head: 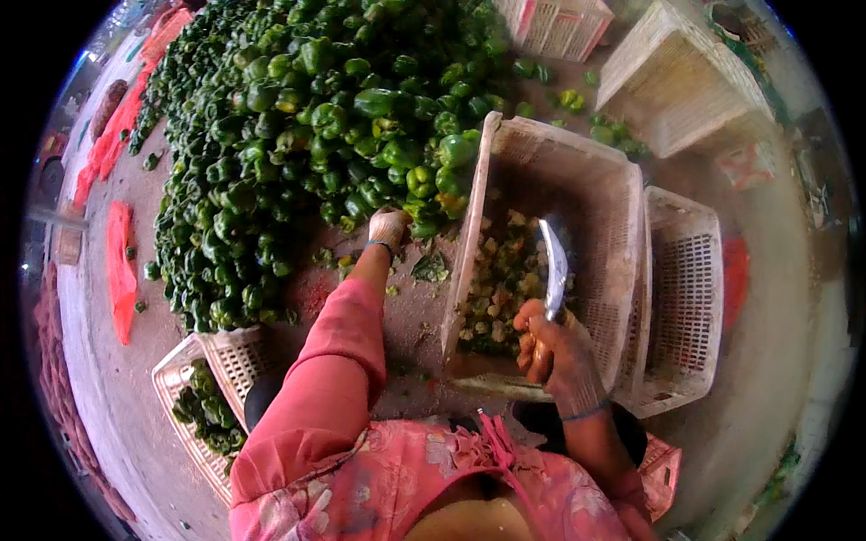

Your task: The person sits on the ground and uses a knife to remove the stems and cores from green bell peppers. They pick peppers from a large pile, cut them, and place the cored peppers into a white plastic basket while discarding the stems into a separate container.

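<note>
A large heap of green bell peppers covers the floor ahead of me. My left hand, in a pale knit glove, reaches to the heap's near edge beside a yellow-green pepper; its fingers are mostly hidden, so whether it grips anything is unclear. My right hand, in a glove with orange-brown fingers, is closed around the handle of a small curved knife, its blade pointing up and away. The knife is above a white plastic crate that holds cut pepper pieces and scraps.
Another perforated crate adjoins it on the right. A crate at lower left holds green peppers. Further crates stand at upper right, near loose peppers. Red plastic sheeting lies at left, and leafy scraps litter the floor.
</note>
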A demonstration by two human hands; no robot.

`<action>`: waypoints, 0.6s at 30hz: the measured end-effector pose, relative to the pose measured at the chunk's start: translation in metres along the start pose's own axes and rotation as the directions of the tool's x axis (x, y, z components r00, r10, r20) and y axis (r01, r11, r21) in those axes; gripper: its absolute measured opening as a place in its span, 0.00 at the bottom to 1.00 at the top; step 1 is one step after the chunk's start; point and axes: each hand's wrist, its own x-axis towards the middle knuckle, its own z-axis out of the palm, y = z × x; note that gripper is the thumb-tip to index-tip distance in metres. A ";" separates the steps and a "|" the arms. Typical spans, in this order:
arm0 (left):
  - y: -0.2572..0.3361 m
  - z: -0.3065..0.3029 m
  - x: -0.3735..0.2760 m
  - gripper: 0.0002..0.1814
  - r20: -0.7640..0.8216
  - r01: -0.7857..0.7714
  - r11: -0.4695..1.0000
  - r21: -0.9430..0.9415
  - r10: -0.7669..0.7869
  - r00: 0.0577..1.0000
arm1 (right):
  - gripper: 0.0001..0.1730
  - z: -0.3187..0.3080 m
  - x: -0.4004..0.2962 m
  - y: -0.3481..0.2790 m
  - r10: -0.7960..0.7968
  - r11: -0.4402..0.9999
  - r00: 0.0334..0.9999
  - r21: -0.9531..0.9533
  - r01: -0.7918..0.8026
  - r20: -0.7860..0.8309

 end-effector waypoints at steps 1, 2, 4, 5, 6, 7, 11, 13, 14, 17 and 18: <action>0.007 -0.008 -0.009 0.18 -0.033 0.025 1.000 0.015 -0.025 0.999 | 0.14 -0.001 0.000 -0.002 -0.018 0.999 0.998 -0.036 0.021 0.063; 0.011 -0.018 -0.019 0.19 -0.067 0.053 0.998 0.029 -0.051 0.996 | 0.13 -0.002 -0.007 -0.008 0.009 1.000 0.994 -0.004 -0.009 0.108; -0.009 -0.056 -0.005 0.13 -0.102 0.031 0.993 0.117 -0.019 0.995 | 0.13 0.015 -0.013 -0.010 -0.056 0.970 0.997 0.240 0.043 0.049; -0.015 -0.073 0.000 0.11 -0.119 0.022 0.986 0.163 -0.002 0.993 | 0.13 0.023 -0.015 -0.010 -0.079 0.931 0.997 0.359 0.069 0.013; -0.008 -0.071 -0.024 0.13 -0.051 -0.019 0.924 0.382 0.042 0.998 | 0.13 0.023 -0.022 -0.013 -0.115 0.935 0.993 0.337 0.106 0.007; 0.006 -0.064 -0.058 0.12 -0.079 -0.009 0.798 0.603 0.071 0.994 | 0.14 0.017 -0.022 -0.010 -0.137 0.908 0.989 0.406 0.101 0.060; -0.008 -0.036 -0.056 0.24 0.187 -0.275 0.384 0.882 0.250 0.950 | 0.16 -0.005 -0.025 0.000 -0.049 0.930 0.999 0.365 0.043 0.006; -0.012 -0.004 -0.037 0.33 0.158 -0.271 0.467 0.842 0.267 0.951 | 0.17 -0.013 -0.021 0.011 -0.008 0.933 0.999 0.359 0.019 -0.031; -0.021 0.008 -0.013 0.36 0.077 -0.216 0.598 0.772 0.250 0.965 | 0.18 -0.015 -0.020 0.011 0.013 0.935 0.999 0.354 0.001 -0.037; -0.039 0.034 0.043 0.40 -0.079 -0.094 0.749 0.656 0.192 0.978 | 0.18 -0.018 -0.015 0.007 0.089 0.946 0.993 0.317 -0.062 -0.072; -0.042 0.043 0.053 0.41 -0.131 -0.056 0.766 0.640 0.181 0.975 | 0.18 -0.018 -0.013 0.006 0.112 0.948 0.990 0.307 -0.080 -0.086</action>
